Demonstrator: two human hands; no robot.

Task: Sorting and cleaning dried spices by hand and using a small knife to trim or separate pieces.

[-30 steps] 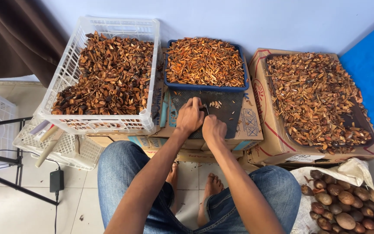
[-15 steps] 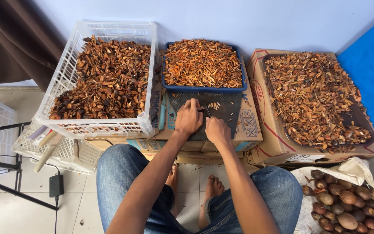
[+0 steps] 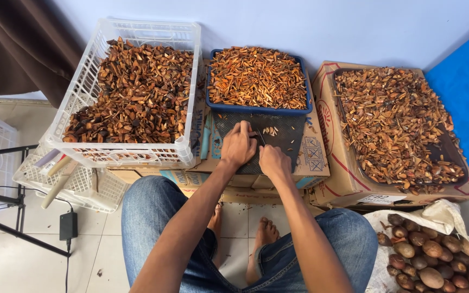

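Cutting mat (image 3: 283,142) at centre, on flattened cardboard (image 3: 310,163). Both hands on mat: left hand (image 3: 238,145) beside right hand (image 3: 274,161), touching. Small pile of cut pieces (image 3: 270,131) on mat at 1 o'clock from hands. Tray of slivers (image 3: 257,78) at 12. Crate of chips (image 3: 131,95) at 10. Cardboard box of chips (image 3: 392,125) at 3. Sack of whole nuts (image 3: 435,255) at 5. Empty crates (image 3: 77,182) at 8, under crate of chips.

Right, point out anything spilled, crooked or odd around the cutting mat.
Little stands out. The white crate of brown pieces sits tilted, overhanging the cardboard boxes beneath. A few cut slivers lie loose on the dark mat beside the left hand and right hand. The blue tray sits square.
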